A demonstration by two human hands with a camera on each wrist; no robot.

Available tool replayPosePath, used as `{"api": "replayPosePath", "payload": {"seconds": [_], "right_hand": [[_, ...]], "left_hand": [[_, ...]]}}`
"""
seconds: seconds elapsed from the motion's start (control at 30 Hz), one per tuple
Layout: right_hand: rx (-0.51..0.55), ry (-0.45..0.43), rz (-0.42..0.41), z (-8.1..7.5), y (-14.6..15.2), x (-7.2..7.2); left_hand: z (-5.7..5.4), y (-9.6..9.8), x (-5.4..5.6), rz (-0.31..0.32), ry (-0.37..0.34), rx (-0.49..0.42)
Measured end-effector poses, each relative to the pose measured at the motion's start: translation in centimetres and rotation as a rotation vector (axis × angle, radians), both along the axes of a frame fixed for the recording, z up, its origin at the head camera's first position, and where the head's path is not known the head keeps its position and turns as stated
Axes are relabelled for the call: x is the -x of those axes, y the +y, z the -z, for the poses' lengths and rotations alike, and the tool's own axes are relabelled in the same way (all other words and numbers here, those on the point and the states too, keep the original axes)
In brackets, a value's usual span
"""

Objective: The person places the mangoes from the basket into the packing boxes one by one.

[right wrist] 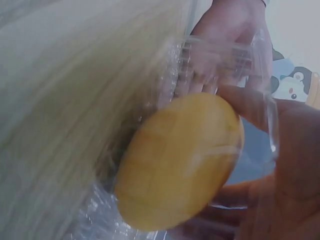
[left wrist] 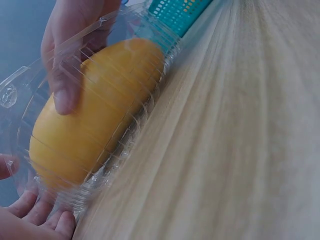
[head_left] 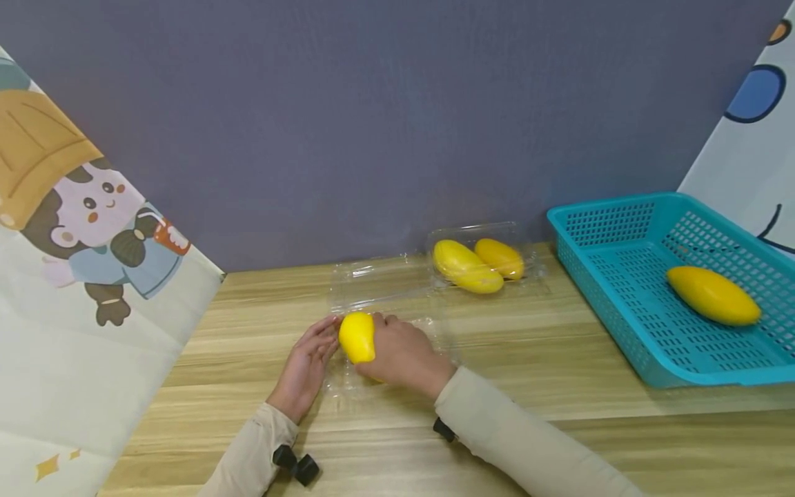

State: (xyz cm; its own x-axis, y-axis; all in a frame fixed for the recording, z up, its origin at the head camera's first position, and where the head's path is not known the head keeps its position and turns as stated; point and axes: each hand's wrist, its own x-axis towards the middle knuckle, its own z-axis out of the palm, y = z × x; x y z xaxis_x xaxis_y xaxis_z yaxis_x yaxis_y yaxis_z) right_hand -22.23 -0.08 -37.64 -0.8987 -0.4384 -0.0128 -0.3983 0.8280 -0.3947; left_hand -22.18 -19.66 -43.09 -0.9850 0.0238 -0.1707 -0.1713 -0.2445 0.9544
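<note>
My right hand (head_left: 404, 352) grips a yellow mango (head_left: 357, 337) from above, its thumb lying along the fruit in the left wrist view. The mango (left wrist: 100, 110) sits within a clear plastic clamshell box (left wrist: 117, 155) on the table. My left hand (head_left: 304, 369) is at the box's left end, its relaxed fingers (left wrist: 37, 215) touching the outside of the plastic. In the right wrist view, the left hand (right wrist: 230, 30) shows partly through the clear wall. The box's lid (head_left: 381, 279) appears laid open toward the back.
Behind and to the right, another clear box (head_left: 472, 231) holds two mangoes (head_left: 462, 266). A turquoise perforated basket (head_left: 611, 331) stands at the right with one mango (head_left: 714, 295) inside. A grey-purple wall (head_left: 373, 124) rises behind the wooden table (head_left: 528, 373).
</note>
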Motion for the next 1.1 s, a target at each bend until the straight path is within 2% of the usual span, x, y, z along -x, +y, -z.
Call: {"api": "replayPosePath", "payload": {"seconds": [0.23,0.43,0.57,0.87,1.1], "right_hand": [[-0.019,0.053,0.023,0.4,-1.0,-0.4],[0.043,-0.019,0.001,0.4,-0.1,-0.5],[0.088,-0.031,-0.036,0.2,1.0,-0.7],[0.069,-0.010,-0.105,-0.3,2.3,-0.8],[0.042,-0.029,-0.092,-0.4,2.7,-1.1]], "left_hand": [[-0.1,0.0,-0.1,0.009,-0.010,0.014],[-0.3,0.1,-0.2,0.011,-0.019,0.009],[-0.3,0.1,-0.2,0.010,-0.022,0.012],[-0.3,0.0,-0.1,0.005,-0.030,0.018],[-0.3,0.0,-0.2,0.022,-0.018,0.023]]}}
